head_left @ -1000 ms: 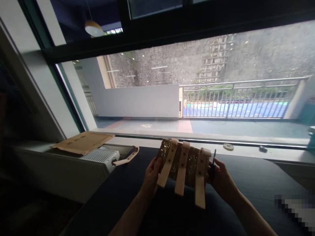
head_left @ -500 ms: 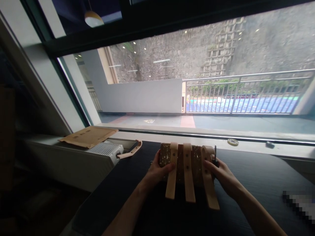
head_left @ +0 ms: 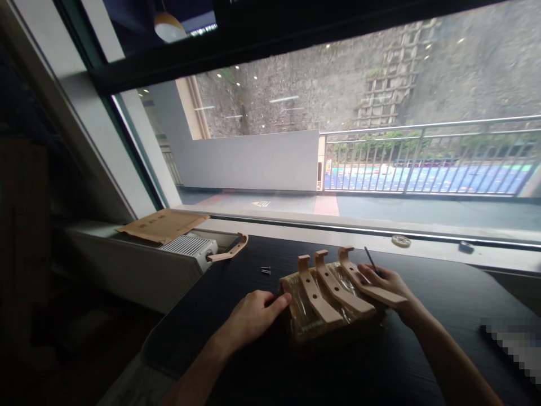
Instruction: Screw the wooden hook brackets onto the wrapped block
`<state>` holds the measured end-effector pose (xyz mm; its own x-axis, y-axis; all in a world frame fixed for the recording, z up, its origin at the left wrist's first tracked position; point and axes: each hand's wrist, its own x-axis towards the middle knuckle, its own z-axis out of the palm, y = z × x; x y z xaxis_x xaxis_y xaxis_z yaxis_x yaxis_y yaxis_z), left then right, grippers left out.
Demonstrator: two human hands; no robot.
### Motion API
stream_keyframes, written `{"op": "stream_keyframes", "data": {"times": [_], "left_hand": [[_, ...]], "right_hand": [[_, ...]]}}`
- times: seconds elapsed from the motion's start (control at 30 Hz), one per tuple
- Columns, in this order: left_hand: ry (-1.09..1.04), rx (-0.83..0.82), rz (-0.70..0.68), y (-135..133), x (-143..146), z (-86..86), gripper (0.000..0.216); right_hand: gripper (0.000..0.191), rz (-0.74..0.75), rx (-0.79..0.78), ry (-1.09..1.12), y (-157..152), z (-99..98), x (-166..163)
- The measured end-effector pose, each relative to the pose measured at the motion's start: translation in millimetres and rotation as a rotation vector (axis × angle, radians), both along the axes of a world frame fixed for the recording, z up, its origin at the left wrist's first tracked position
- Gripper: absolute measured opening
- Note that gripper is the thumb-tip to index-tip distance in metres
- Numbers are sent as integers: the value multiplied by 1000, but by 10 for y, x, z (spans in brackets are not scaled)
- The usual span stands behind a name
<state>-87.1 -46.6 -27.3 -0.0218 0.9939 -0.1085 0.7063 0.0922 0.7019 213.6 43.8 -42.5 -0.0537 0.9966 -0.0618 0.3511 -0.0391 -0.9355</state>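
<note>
A brown block-shaped package (head_left: pixel 301 299) wrapped in shiny clear tape sits tilted on the dark table. Three wooden hooks lie across its top: a left hook (head_left: pixel 318 299), a middle hook (head_left: pixel 340 287) and a right hook (head_left: pixel 367 285). Dark holes show along them. My left hand (head_left: pixel 262 313) grips the package's left edge, thumb on top. My right hand (head_left: pixel 391 287) is closed at the package's right end, thumb side against the right hook. A thin dark tool like a small screwdriver (head_left: pixel 371 259) sticks up from its fingers; its handle is mostly hidden.
Several screws (head_left: pixel 265 270) lie on the dark table (head_left: pixel 236 282) left of the package. Another wooden hook (head_left: pixel 230 251) rests by a white vented unit (head_left: pixel 196 251), near a brown envelope (head_left: pixel 163 225). A tape roll (head_left: pixel 400 241) and a small dark object (head_left: pixel 466 247) sit on the sill.
The package has been tipped back and turned, so its hooks now slant to the lower right. My left hand has shifted down and left, uncovering the screws.
</note>
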Motion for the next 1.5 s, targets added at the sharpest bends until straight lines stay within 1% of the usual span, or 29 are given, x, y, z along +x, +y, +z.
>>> {"op": "stream_keyframes", "data": {"times": [0.07,0.1,0.13,0.17,0.2,0.23,0.33,0.4,0.43,0.47,0.5,0.57,0.6,0.63,0.7,0.8,0.9,0.93,1.07,1.1,1.2,1.23,1.3,1.4,1.43,1.5], "left_hand": [[122,158,67,-22,-39,0,46],[128,237,84,-19,-43,-11,45],[102,293,73,-17,-32,-29,48],[57,316,36,-22,-6,-52,54],[8,306,-17,-41,30,-76,56],[-39,285,-56,-75,72,-96,55],[-87,298,-38,-227,143,-118,51],[-84,287,-67,-272,78,-97,46],[-71,278,-98,-250,6,-82,39],[-29,283,-109,-195,-86,-68,30],[49,341,-56,-109,-188,-58,24],[300,420,47,119,-381,-51,24],[350,425,55,240,-452,-53,24],[384,430,47,353,-497,-58,23],[444,431,-18,532,-514,-69,19],[518,413,-93,689,-449,-62,17],[572,371,-106,823,-422,-6,22],[586,345,-116,876,-427,22,22],[621,167,-227,1078,-431,139,9],[627,130,-248,1112,-417,163,10],[626,69,-268,1173,-354,211,23],[615,66,-264,1185,-336,221,24],[575,85,-232,1200,-317,242,18],[462,166,-140,1152,-323,326,10],[413,203,-109,1098,-318,374,12],[291,292,-72,915,-267,485,27]], "right_hand": [[47,-66,-3,22,11,-28,23],[44,-107,-2,29,14,-40,30],[42,-141,-4,36,17,-53,33],[41,-158,-8,46,19,-67,31],[41,-157,-11,64,22,-81,23],[41,-143,-14,88,25,-96,10],[40,-98,-18,193,37,-141,-40],[41,-84,-21,255,47,-166,-57],[41,-81,-24,282,52,-177,-57],[41,-85,-26,310,58,-188,-52],[40,-103,-41,338,64,-199,-45],[38,-113,-62,369,74,-221,-31],[37,-105,-73,373,77,-232,-26],[37,-91,-77,374,79,-241,-23],[36,-72,-84,376,77,-249,-21],[37,-89,-110,368,63,-224,-29],[37,-101,-126,351,47,-183,-45],[36,-102,-122,350,45,-175,-50],[33,-115,-118,384,59,-182,-61],[33,-118,-123,392,63,-185,-60],[35,-87,-118,387,57,-171,-54],[35,-74,-109,378,51,-162,-52],[36,-55,-89,364,42,-147,-48],[38,-55,-73,350,52,-160,-41],[39,-58,-73,347,59,-171,-38],[39,-61,-76,348,74,-192,-34]]}}
